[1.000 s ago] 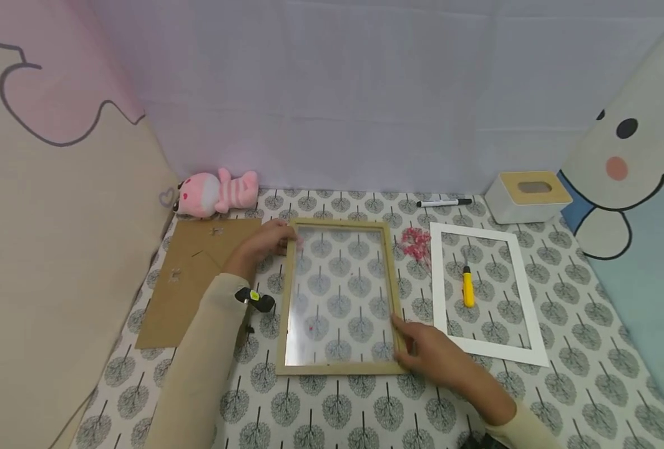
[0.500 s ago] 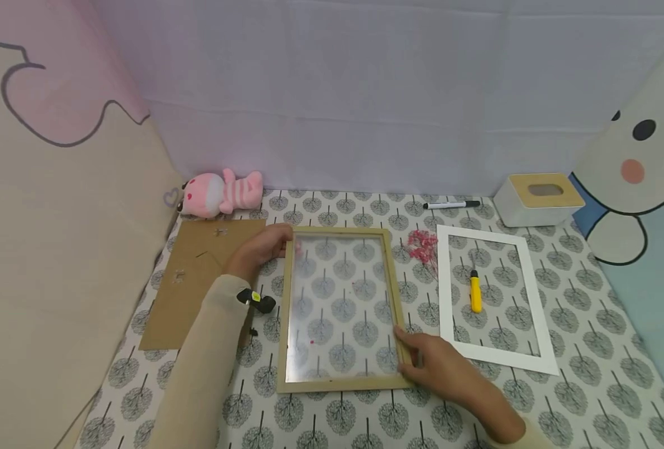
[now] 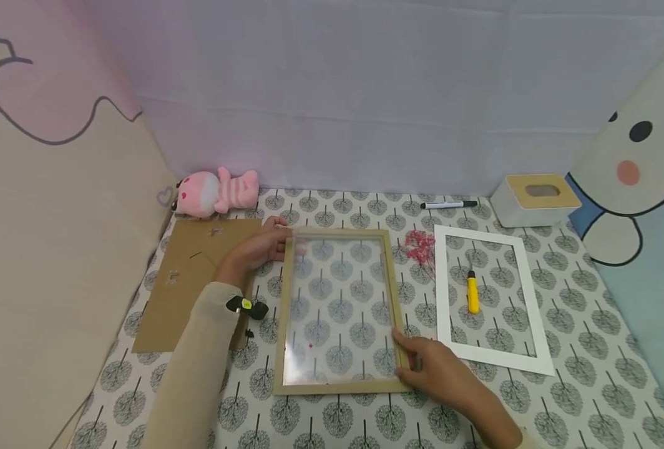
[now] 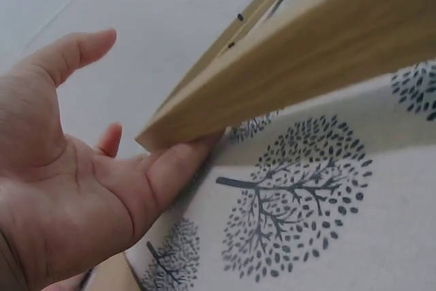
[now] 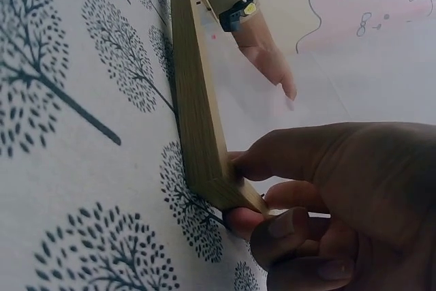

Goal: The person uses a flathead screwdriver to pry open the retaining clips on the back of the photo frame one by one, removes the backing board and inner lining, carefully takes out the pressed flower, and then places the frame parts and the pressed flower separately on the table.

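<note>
A light wooden picture frame [image 3: 340, 388] with a clear pane [image 3: 332, 312] is raised at an angle above the patterned cloth. My right hand [image 3: 441, 374] grips its near right side, the thumb on top and fingers curled beneath, as the right wrist view shows. At the far left corner is my left hand [image 3: 256, 248]. In the left wrist view, that hand [image 4: 75, 161] has its thumb lifted off the wood, while extended fingers [image 4: 174, 172] touch the frame's underside. Small dark tabs [image 4: 240, 17] stick out along the inner edge. A tiny red speck [image 3: 311, 345] shows through or on the pane.
Left lies a brown backing board [image 3: 169, 312], partly under the left forearm. A pink plush toy [image 3: 216, 192] is behind it. To the right are pink dried flowers [image 3: 420, 246], a white mat [image 3: 495, 357], a yellow-handled screwdriver [image 3: 472, 296], a marker [image 3: 449, 204] and a tissue box [image 3: 534, 202].
The frame has shifted slightly toward me, with the right hand still gripping it. My left fingers have spread at the far left corner. The head view has shifted a little.
</note>
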### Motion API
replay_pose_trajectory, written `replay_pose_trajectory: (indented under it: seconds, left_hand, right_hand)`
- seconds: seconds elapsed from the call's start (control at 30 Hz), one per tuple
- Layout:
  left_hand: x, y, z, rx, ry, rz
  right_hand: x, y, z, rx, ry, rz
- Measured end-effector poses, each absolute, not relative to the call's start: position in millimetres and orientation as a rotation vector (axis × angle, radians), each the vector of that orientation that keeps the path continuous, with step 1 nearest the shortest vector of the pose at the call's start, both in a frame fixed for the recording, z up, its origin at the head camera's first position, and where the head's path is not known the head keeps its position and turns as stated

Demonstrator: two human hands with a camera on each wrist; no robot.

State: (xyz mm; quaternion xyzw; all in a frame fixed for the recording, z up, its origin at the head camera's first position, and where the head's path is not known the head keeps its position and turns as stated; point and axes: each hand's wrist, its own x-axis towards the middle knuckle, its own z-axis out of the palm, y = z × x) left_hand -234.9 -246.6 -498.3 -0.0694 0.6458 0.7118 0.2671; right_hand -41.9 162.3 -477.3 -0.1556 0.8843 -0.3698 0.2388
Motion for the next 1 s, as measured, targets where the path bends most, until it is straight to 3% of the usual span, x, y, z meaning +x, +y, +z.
replay_pose_trajectory:
  seconds: [0.63, 1.0]
  left_hand:
    - [-208, -231, -465, -0.008, 2.269, 1.541]
    - [-193, -232, -470, 0.197, 2.344, 1.4]
  right_hand:
    - [-40, 163, -480, -0.371, 2.386, -1.092]
    - [-39, 162, -486, -0.286, 2.368, -1.132]
